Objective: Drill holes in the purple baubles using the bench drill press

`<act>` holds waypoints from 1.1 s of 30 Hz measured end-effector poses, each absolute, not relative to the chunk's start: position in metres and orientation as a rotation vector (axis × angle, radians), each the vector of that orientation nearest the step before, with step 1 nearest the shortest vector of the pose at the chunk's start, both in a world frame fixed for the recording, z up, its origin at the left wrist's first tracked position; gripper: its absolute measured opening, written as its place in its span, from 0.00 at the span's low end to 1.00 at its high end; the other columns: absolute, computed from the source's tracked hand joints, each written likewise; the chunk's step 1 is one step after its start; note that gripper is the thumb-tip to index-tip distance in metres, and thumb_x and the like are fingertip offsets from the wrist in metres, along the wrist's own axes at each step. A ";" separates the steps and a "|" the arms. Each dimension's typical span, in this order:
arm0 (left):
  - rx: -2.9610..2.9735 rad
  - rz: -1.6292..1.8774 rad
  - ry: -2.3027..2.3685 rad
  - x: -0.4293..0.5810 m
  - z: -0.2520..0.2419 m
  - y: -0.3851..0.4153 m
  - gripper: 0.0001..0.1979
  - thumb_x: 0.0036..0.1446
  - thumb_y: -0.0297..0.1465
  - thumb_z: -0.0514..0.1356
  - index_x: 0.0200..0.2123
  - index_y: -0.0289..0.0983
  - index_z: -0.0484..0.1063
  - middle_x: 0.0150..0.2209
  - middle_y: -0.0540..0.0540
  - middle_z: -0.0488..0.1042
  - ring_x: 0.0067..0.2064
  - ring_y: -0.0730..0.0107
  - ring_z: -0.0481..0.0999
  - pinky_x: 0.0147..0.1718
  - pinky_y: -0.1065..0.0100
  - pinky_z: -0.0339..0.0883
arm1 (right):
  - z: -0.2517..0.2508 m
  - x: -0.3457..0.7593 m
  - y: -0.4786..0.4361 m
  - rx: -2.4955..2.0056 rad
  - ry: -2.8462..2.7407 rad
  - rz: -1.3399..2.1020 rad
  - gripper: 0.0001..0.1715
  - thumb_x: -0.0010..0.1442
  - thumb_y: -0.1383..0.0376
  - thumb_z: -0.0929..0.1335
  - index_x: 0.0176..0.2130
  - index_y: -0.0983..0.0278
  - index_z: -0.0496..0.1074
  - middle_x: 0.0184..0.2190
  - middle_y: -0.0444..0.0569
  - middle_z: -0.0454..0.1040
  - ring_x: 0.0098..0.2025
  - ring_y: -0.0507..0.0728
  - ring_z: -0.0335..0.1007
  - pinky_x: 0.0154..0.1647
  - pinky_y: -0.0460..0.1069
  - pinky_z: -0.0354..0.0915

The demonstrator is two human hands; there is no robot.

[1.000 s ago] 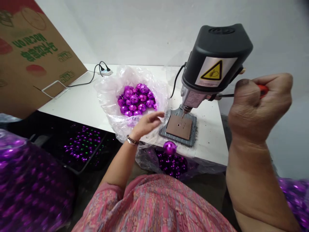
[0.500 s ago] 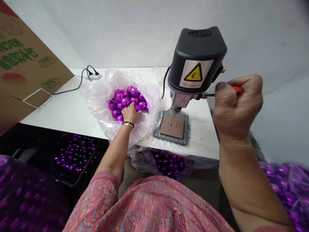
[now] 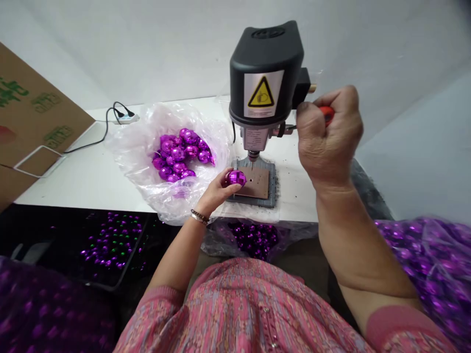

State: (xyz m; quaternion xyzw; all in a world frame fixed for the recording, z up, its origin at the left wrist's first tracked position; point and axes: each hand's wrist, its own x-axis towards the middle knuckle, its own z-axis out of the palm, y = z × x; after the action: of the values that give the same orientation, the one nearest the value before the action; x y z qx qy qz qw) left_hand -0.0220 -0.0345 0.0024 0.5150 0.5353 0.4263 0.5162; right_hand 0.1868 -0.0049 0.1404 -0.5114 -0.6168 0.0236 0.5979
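Ball, pinched in the left hand at the board's left edge near the desk's front edge, seems mid-positioning and calls next for lining up beneath the drill, whose handle the right hand grips.

A pink fabric top shows lengthwise streaks of lavender and tan — its 2 short sleeves end in plain pink cuffs. The left wrist wears 1 dark beaded bracelet and 1 shiny silver-coloured bangle — set close together.
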 end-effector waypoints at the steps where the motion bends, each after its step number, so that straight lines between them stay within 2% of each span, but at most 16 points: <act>1: 1.276 1.024 1.343 -0.018 -0.001 -0.030 0.33 0.49 0.36 0.68 0.58 0.37 0.66 0.49 0.41 0.77 0.47 0.65 0.76 0.45 0.65 0.69 | 0.142 0.187 -0.005 -1.195 -1.429 0.066 0.15 0.60 0.63 0.66 0.30 0.63 0.53 0.24 0.38 0.55 0.27 0.43 0.48 0.33 0.42 0.56; 6: 1.323 0.965 1.539 -0.006 -0.009 -0.013 0.27 0.45 0.33 0.70 0.49 0.32 0.70 0.42 0.40 0.78 0.42 0.66 0.76 0.42 0.66 0.69 | 0.163 0.187 0.007 -1.357 -1.429 0.128 0.18 0.62 0.63 0.66 0.28 0.63 0.52 0.22 0.36 0.53 0.26 0.43 0.45 0.34 0.43 0.52; 9: 1.333 0.932 1.535 -0.002 -0.009 -0.010 0.26 0.47 0.34 0.69 0.49 0.33 0.70 0.43 0.41 0.78 0.42 0.66 0.76 0.42 0.66 0.69 | 0.182 0.189 0.025 -1.500 -1.449 0.138 0.22 0.63 0.64 0.65 0.25 0.63 0.48 0.22 0.37 0.50 0.27 0.43 0.41 0.35 0.44 0.48; 12: 1.334 0.912 1.550 0.001 -0.008 -0.008 0.27 0.47 0.35 0.69 0.50 0.34 0.70 0.44 0.41 0.78 0.43 0.66 0.76 0.41 0.66 0.69 | 0.193 0.191 0.043 -1.585 -1.480 0.161 0.21 0.65 0.64 0.60 0.24 0.64 0.47 0.24 0.38 0.48 0.28 0.43 0.39 0.38 0.43 0.50; 18: 1.397 0.862 1.537 0.003 -0.009 -0.002 0.26 0.46 0.34 0.69 0.50 0.36 0.72 0.43 0.44 0.78 0.41 0.68 0.76 0.40 0.68 0.70 | 0.192 0.190 0.055 -1.594 -1.467 0.176 0.18 0.65 0.65 0.57 0.25 0.64 0.46 0.26 0.39 0.49 0.33 0.41 0.53 0.47 0.43 0.56; 21: 1.453 0.818 1.549 0.003 -0.009 0.001 0.27 0.45 0.34 0.69 0.51 0.38 0.73 0.44 0.44 0.78 0.39 0.69 0.76 0.39 0.68 0.70 | 0.190 0.191 0.055 -1.582 -1.464 0.176 0.18 0.65 0.65 0.57 0.25 0.63 0.45 0.26 0.38 0.50 0.33 0.41 0.53 0.47 0.42 0.57; 24: 1.583 0.760 1.610 0.007 -0.005 0.004 0.28 0.44 0.33 0.70 0.52 0.37 0.73 0.44 0.44 0.78 0.39 0.67 0.76 0.42 0.65 0.70 | 0.190 0.191 0.055 -1.559 -1.473 0.187 0.18 0.65 0.64 0.57 0.25 0.63 0.44 0.26 0.38 0.49 0.31 0.40 0.49 0.46 0.41 0.55; 29: 1.884 0.585 1.711 0.020 0.006 0.011 0.30 0.44 0.31 0.70 0.53 0.35 0.73 0.47 0.41 0.78 0.47 0.59 0.76 0.51 0.60 0.69 | 0.190 0.190 0.053 -1.526 -1.454 0.212 0.19 0.66 0.64 0.57 0.25 0.63 0.44 0.25 0.37 0.47 0.29 0.41 0.39 0.42 0.41 0.52; 33: 2.008 0.515 1.693 0.023 0.007 0.016 0.31 0.44 0.30 0.70 0.54 0.32 0.73 0.50 0.38 0.75 0.51 0.55 0.74 0.55 0.60 0.66 | 0.189 0.190 0.053 -1.491 -1.449 0.222 0.21 0.66 0.65 0.58 0.25 0.63 0.44 0.24 0.37 0.46 0.28 0.42 0.37 0.38 0.41 0.48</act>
State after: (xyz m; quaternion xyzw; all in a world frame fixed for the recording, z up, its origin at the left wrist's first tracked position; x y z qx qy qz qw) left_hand 0.0231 0.0163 0.0067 0.7301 0.6155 0.1871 0.2305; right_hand 0.1904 0.0528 0.1891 -0.6170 -0.5994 0.0917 0.5016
